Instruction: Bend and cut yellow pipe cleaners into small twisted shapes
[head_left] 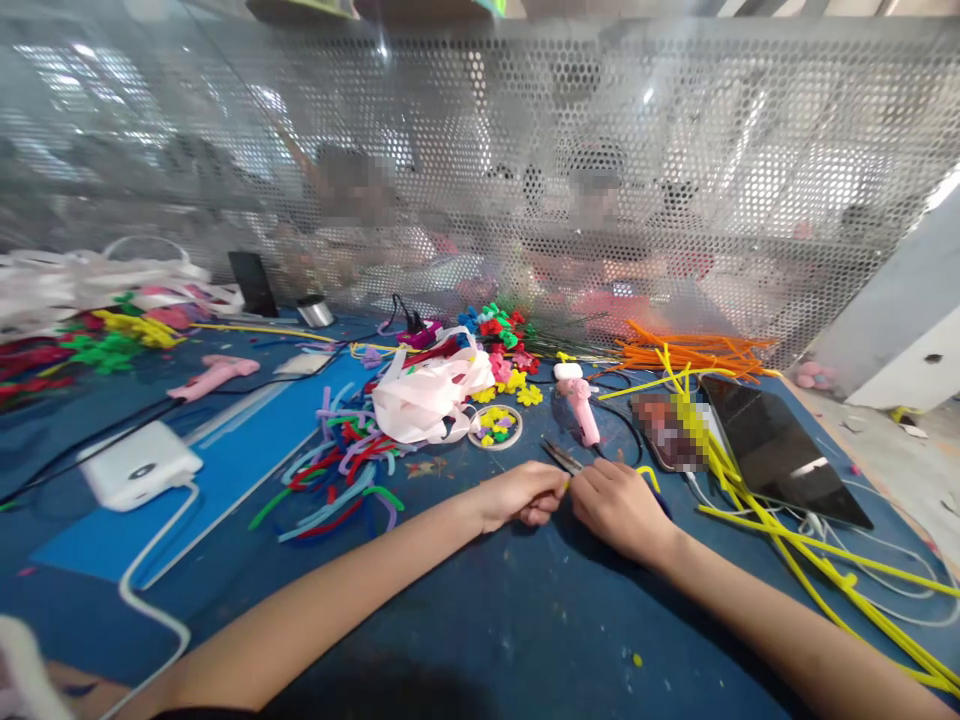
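My left hand (529, 493) is closed, thumb and fingers pinched together above the table. Against its fingertips sits my right hand (619, 505), also closed, with its knuckles up. A speck of yellow shows where the two hands meet; what they pinch is mostly hidden. Metal jaws of a pliers-like tool (561, 457) stick out beyond my right hand. A bent yellow piece (649, 478) shows on that hand's far side, perhaps the tool's handle. I cannot tell whether the tool is gripped or lies under the hand.
Beyond my hands lie a pink glue gun (581, 410), a round dish (517, 440) of small coloured pieces and a pale ribbon bundle (427, 390). Yellow pipe cleaners (795, 550) and a black tablet (787, 440) are right. Left are coloured pipe cleaners (337, 480) and a white box (139, 465).
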